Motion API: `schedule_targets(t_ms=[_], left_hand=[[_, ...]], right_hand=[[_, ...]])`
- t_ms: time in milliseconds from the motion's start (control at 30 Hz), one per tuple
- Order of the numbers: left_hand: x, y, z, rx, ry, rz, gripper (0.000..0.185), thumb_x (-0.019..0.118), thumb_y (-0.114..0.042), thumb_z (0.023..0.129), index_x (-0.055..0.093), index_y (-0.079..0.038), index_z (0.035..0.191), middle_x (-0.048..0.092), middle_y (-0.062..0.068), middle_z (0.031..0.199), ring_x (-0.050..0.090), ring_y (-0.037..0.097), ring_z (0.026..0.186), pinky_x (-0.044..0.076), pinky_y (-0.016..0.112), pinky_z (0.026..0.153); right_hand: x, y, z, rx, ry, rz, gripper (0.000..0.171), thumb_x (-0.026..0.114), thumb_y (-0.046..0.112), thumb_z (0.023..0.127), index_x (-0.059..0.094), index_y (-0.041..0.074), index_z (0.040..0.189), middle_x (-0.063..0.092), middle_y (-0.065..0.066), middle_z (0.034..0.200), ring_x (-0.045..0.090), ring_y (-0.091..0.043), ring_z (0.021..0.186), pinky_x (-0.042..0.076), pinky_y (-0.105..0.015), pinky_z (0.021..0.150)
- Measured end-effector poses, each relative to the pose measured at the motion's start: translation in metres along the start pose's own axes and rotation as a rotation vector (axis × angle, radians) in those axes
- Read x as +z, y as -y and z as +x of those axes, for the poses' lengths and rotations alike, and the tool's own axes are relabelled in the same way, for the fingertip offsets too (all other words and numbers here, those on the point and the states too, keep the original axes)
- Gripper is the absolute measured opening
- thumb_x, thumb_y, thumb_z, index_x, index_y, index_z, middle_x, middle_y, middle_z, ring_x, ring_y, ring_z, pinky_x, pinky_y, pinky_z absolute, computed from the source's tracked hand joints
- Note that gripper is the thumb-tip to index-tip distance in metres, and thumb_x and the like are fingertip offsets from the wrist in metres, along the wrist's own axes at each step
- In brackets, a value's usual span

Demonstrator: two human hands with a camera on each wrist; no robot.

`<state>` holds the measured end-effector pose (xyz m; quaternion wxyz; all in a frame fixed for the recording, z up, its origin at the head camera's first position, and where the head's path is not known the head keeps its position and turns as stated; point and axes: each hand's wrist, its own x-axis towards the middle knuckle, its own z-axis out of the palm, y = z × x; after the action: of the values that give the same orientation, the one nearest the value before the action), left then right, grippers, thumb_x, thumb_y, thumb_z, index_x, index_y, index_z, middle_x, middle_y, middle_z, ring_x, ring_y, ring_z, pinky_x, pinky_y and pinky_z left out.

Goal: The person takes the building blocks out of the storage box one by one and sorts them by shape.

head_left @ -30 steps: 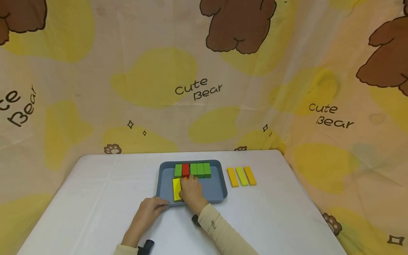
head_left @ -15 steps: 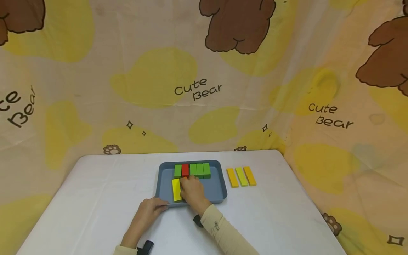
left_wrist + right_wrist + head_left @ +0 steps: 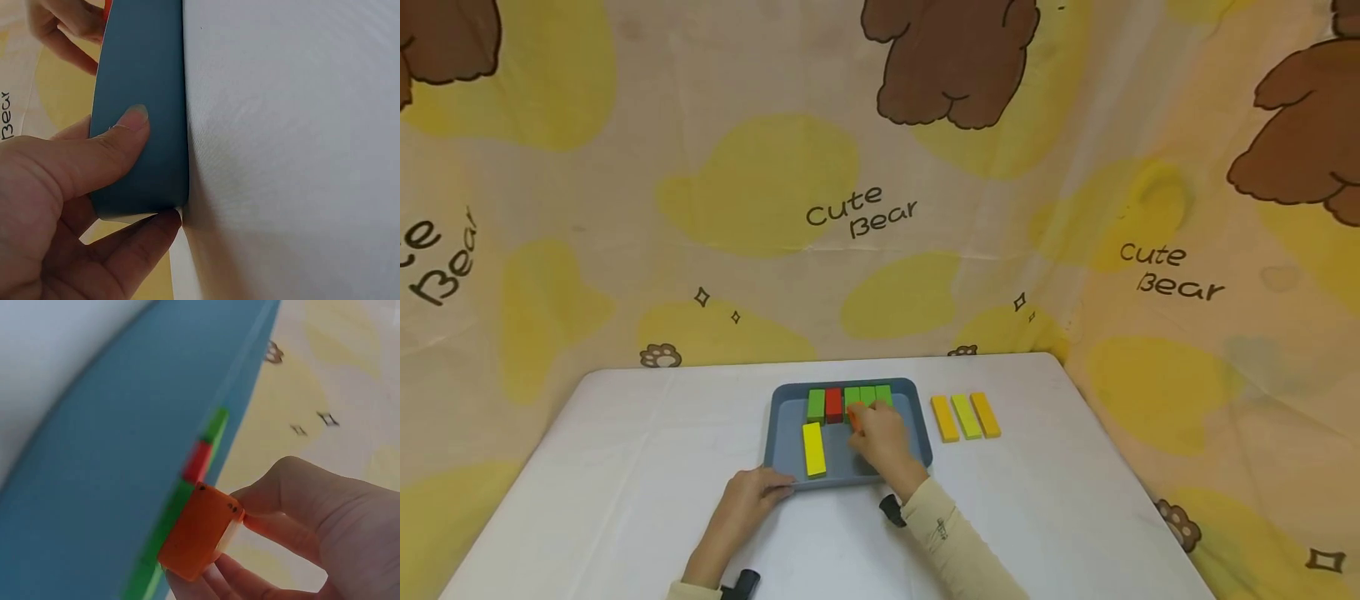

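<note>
1. A white table (image 3: 625, 467) stands before a bear-print cloth backdrop (image 3: 850, 208).
2. The left hand (image 3: 741, 504) pinches the near left corner of the blue tray (image 3: 917, 433).
3. The right hand (image 3: 883, 442) grasps an orange block (image 3: 200, 540) over the tray, beside the yellow block (image 3: 813, 450).
4. Farther back stands a row of green blocks (image 3: 867, 396) with one red block (image 3: 833, 404).
5. Three yellow and orange bars (image 3: 966, 416) lie right of the tray.

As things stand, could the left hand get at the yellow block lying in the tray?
Probably yes. The left hand grips the tray's near rim, and the yellow block lies just beyond it, uncovered. The right hand, pinching an orange block, is off to the side.
</note>
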<state>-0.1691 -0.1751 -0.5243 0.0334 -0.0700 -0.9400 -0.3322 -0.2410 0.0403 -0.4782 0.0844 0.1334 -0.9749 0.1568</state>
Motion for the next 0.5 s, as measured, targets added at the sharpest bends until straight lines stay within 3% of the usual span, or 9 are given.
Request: schedule_targets(t_ms=[300, 500], left_hand=[[0.001, 0.001, -0.001, 0.012, -0.003, -0.019, 0.012, 0.077, -0.009, 0.081, 0.079, -0.015, 0.091, 0.077, 0.000, 0.089, 0.073, 0.021, 0.089, 0.061, 0.039, 0.080], [0.000, 0.001, -0.001, 0.016, -0.013, -0.003, 0.011, 0.077, -0.010, 0.080, 0.079, -0.015, 0.090, 0.077, -0.001, 0.088, 0.073, 0.020, 0.087, 0.061, 0.038, 0.079]], right_hand=[[-0.031, -0.035, 0.002, 0.030, -0.019, 0.087, 0.050, 0.077, 0.013, 0.075, 0.067, 0.015, 0.124, 0.064, -0.012, 0.094, 0.053, -0.019, 0.072, 0.041, -0.025, 0.053], [-0.045, -0.068, 0.005, 0.092, -0.058, 0.094, 0.048, 0.076, 0.012, 0.077, 0.067, 0.014, 0.124, 0.067, -0.014, 0.096, 0.060, -0.023, 0.076, 0.050, -0.032, 0.058]])
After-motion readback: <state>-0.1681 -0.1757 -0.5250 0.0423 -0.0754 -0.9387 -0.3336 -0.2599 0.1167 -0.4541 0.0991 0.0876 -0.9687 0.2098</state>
